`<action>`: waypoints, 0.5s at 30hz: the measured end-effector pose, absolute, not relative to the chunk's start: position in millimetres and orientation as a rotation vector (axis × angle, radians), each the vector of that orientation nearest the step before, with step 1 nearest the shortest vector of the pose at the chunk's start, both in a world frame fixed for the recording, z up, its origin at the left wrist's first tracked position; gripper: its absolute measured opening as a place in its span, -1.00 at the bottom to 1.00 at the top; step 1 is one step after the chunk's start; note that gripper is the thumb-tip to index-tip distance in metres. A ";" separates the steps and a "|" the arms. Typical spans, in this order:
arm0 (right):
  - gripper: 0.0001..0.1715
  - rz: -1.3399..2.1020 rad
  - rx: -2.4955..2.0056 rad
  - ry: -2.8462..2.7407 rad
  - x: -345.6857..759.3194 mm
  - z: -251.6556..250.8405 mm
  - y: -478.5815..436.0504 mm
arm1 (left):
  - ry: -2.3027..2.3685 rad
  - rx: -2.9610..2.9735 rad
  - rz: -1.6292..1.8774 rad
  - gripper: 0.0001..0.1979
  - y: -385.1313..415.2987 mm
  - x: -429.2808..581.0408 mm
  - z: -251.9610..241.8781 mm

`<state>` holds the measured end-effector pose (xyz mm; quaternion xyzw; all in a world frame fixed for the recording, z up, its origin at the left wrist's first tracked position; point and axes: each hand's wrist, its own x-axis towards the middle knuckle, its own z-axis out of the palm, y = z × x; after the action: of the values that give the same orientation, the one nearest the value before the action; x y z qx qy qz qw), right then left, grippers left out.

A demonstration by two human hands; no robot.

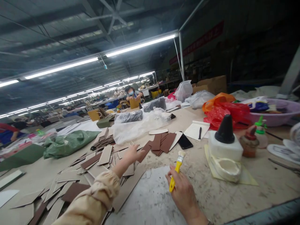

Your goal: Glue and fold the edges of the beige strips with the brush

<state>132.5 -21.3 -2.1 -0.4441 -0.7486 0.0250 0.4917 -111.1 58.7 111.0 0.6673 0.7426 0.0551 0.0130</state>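
Observation:
My right hand [185, 193] is closed around the yellow handle of a small paintbrush [177, 170], its pale bristles pointing up and away from me. Over a spread of flat beige and brown panels [105, 155] reaches my left hand [130, 157], fingers stretched out and thumb apart, with nothing visible in it. Just beyond its fingertips lie several brown rectangular pieces [161, 142]. Between my hands is a pale, stained work sheet [150, 193]. To the right of the brush stands a white container [225, 147] with a black cone on top and a white-crusted round opening in front.
A black phone [185, 142] and a notepad with a pen [196, 129] lie ahead. Red plastic bags [225, 114], a lilac basin [276, 112] and a green-capped bottle [261, 132] stand at right. A green bag [70, 143] lies left. Another person [134, 93] works farther back.

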 end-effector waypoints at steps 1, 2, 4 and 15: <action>-0.83 0.063 -1.079 -1.817 133.2 -3.4 -20.8 | 2.275 2.088 0.161 -0.50 75.2 -91.5 99.1; -0.84 0.067 -1.079 -1.818 134.1 -4.8 -20.4 | 2.242 2.090 0.145 -0.51 90.6 -74.7 87.6; -0.85 0.071 -1.073 -1.821 135.5 -7.2 -19.7 | 2.208 2.090 0.120 -0.52 116.9 -50.0 67.2; -0.74 -0.024 -1.007 -1.840 144.0 -3.8 -16.4 | 2.164 2.058 0.026 -0.66 145.3 -34.3 45.8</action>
<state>144.0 -16.4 -3.8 -0.4161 -0.7605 -0.0097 0.4984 -34.3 145.3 45.8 0.6869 0.7226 0.0088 0.0775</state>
